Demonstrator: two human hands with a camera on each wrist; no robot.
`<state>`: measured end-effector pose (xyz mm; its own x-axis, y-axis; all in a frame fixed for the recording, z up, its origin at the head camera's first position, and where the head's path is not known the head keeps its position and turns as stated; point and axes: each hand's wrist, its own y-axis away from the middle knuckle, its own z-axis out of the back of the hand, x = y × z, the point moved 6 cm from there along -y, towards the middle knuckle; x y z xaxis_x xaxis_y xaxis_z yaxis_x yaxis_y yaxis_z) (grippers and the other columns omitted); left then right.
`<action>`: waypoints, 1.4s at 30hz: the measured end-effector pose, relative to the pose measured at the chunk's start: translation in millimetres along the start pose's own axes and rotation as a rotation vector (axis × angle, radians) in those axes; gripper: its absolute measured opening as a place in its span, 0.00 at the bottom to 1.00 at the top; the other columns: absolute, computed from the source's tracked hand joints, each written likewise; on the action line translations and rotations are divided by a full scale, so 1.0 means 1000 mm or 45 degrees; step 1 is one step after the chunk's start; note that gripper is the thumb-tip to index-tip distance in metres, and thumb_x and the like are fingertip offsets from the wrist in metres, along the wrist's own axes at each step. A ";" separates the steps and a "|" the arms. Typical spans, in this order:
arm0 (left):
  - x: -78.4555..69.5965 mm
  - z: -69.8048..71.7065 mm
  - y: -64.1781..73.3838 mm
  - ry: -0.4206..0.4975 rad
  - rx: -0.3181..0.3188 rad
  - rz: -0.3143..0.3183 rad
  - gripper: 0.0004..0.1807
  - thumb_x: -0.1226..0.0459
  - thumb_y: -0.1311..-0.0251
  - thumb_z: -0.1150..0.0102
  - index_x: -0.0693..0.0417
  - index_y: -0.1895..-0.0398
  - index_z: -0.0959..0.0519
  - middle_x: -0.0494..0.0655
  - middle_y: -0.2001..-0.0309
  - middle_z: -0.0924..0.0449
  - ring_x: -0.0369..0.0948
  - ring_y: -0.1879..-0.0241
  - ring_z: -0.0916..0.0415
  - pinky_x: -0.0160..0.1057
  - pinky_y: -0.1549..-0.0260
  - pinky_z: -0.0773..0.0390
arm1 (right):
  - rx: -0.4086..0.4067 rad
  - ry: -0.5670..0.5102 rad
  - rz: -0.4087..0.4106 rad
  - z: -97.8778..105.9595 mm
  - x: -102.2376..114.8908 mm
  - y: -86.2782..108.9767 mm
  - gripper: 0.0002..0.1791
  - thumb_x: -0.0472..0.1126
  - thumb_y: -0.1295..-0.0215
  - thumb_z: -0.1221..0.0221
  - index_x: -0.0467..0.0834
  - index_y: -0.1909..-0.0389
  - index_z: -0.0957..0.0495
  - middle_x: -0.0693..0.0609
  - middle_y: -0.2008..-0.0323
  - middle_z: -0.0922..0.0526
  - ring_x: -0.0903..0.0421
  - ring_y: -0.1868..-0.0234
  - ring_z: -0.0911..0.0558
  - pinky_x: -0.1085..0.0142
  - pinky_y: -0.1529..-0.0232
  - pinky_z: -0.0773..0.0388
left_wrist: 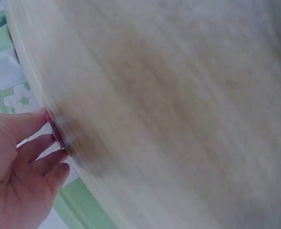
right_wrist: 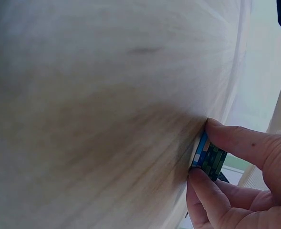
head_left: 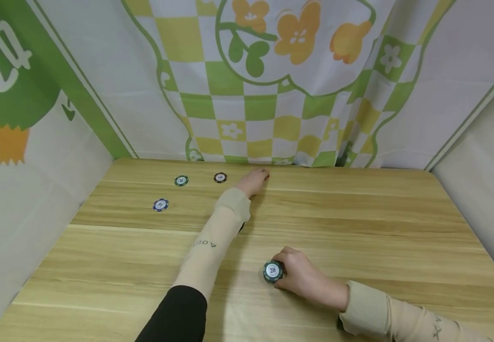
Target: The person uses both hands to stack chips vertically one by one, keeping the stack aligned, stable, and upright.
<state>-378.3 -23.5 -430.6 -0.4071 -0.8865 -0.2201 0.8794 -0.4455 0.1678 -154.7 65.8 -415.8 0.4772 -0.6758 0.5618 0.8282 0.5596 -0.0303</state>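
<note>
At the back of the table my left hand (head_left: 253, 181) pinches a red poker chip (left_wrist: 56, 131) between thumb and fingertips. The left wrist view shows that chip edge-on, close over the wood. Nearer the front, my right hand (head_left: 302, 275) grips a short stack of poker chips (head_left: 272, 271) by its sides. Its top chip is green and reads 20. In the right wrist view the stack (right_wrist: 213, 155) shows green and blue edges between thumb and fingers. Left of my left hand lies a black chip (head_left: 220, 177) marked 100.
A green chip (head_left: 181, 180) lies flat at the back left, and a blue chip (head_left: 160, 204) marked 10 lies in front of it. The wooden table (head_left: 358, 213) ends at a checkered, flowered curtain (head_left: 260, 109). Pale cloth walls (head_left: 486, 118) stand at both sides.
</note>
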 end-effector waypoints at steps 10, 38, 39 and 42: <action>-0.002 0.007 0.004 0.006 -0.066 0.008 0.12 0.67 0.33 0.57 0.57 0.60 0.21 0.51 0.56 0.22 0.43 0.57 0.27 0.38 0.56 0.29 | -0.005 -0.006 0.010 0.001 0.004 0.002 0.23 0.31 0.66 0.28 0.31 0.64 0.23 0.47 0.69 0.24 0.55 0.67 0.23 0.67 0.65 0.24; -0.015 0.028 0.012 0.002 -0.186 -0.147 0.05 0.74 0.51 0.43 0.57 0.77 0.23 0.47 0.74 0.25 0.40 0.74 0.33 0.34 0.72 0.31 | -0.012 0.012 -0.002 0.002 0.005 0.002 0.22 0.31 0.66 0.28 0.31 0.65 0.22 0.48 0.70 0.25 0.58 0.69 0.25 0.68 0.68 0.25; -0.015 0.028 0.013 0.013 -0.185 -0.147 0.05 0.74 0.51 0.44 0.56 0.77 0.24 0.46 0.74 0.25 0.39 0.74 0.34 0.33 0.73 0.32 | -0.011 0.012 -0.004 0.002 0.005 0.002 0.22 0.32 0.66 0.28 0.31 0.65 0.22 0.48 0.70 0.25 0.58 0.69 0.25 0.68 0.68 0.25; -0.017 0.031 0.015 0.040 -0.186 -0.152 0.06 0.75 0.51 0.45 0.56 0.77 0.24 0.46 0.74 0.24 0.39 0.75 0.34 0.32 0.74 0.33 | -0.011 0.013 -0.002 0.002 0.005 0.002 0.22 0.32 0.66 0.28 0.31 0.65 0.22 0.48 0.70 0.25 0.58 0.69 0.25 0.69 0.68 0.25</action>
<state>-365.7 -19.4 -394.7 -0.5048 -0.8230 -0.2603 0.8527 -0.5223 -0.0023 -151.5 64.3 -410.9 0.4790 -0.6812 0.5536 0.8313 0.5545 -0.0369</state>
